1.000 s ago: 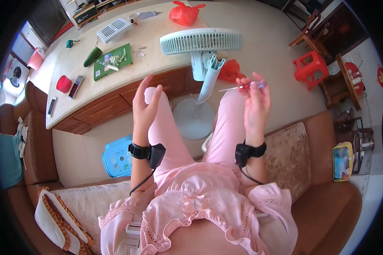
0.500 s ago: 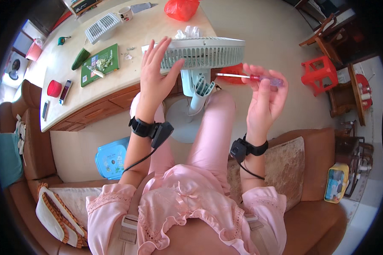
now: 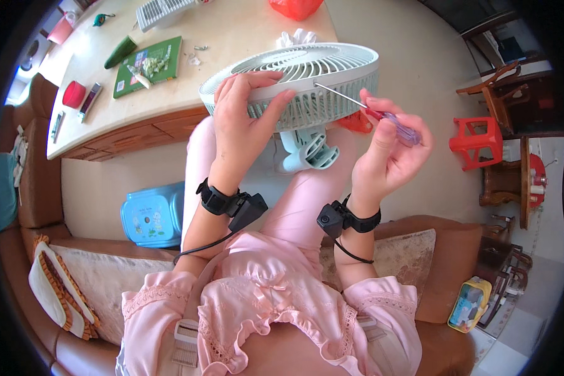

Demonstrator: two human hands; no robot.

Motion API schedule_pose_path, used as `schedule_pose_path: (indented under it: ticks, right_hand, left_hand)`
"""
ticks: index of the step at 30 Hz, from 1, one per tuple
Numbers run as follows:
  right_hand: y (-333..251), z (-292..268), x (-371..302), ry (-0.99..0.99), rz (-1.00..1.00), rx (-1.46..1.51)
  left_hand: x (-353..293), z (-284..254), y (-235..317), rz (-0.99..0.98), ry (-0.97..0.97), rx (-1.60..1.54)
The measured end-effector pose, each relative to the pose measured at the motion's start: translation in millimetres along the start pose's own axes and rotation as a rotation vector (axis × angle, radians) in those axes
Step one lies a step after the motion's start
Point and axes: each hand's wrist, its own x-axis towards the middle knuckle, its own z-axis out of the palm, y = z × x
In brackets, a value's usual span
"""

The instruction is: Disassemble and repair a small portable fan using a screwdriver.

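A pale green clip-on fan is tilted above my lap, its round grille facing up and away and its clamp base hanging between my legs. My left hand grips the fan's near left rim, fingers over the edge and thumb against the side. In my right hand is a screwdriver with a clear purple handle and red collar. Its thin metal shaft points left, and the tip meets the rim at the front of the fan. Any screw there is too small to make out.
On the pale table lie a green book with chopped bits on it, a cucumber, and a red cup. A blue stool stands left of my legs, a red stool to the right. Beneath me is a brown sofa.
My left hand has closed onto the fan's rim, and the fan has tipped so its front grille shows. My right hand has brought the screwdriver's tip to the rim.
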Motion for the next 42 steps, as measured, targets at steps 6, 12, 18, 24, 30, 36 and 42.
schedule_pose_path:
  ticks: [6, 12, 18, 24, 30, 36, 42]
  right_hand:
    - [-0.7, -0.9, -3.5, -0.012, -0.06, -0.149]
    - [-1.3, -3.8, -5.5, -0.03, -0.067, -0.205]
    - [-3.1, -4.1, -4.6, -0.063, -0.103, -0.256]
    - [-1.3, -3.3, -3.4, -0.051, -0.114, -0.266]
    - [-2.1, -1.3, -3.5, -0.053, -0.112, -0.266]
    - [-2.1, 1.6, -3.9, -0.036, -0.1, -0.263]
    - [-0.3, 6.7, -3.0, -0.026, -0.232, -0.362]
  left_hand:
    - [-2.2, 2.5, 5.1, 0.037, 0.027, 0.083]
    - [-3.4, 2.9, 2.2, 0.054, 0.042, 0.081]
    - [-7.7, 5.3, -3.3, 0.01, 0.061, 0.005]
    - [-5.9, 3.8, -2.5, 0.023, 0.066, 0.022]
    - [-5.5, 2.6, -2.3, 0.038, 0.067, 0.059]
    - [-4.6, 0.8, -1.3, 0.05, 0.049, 0.091]
    - [-4.6, 0.9, -3.6, 0.061, 0.032, 0.12]
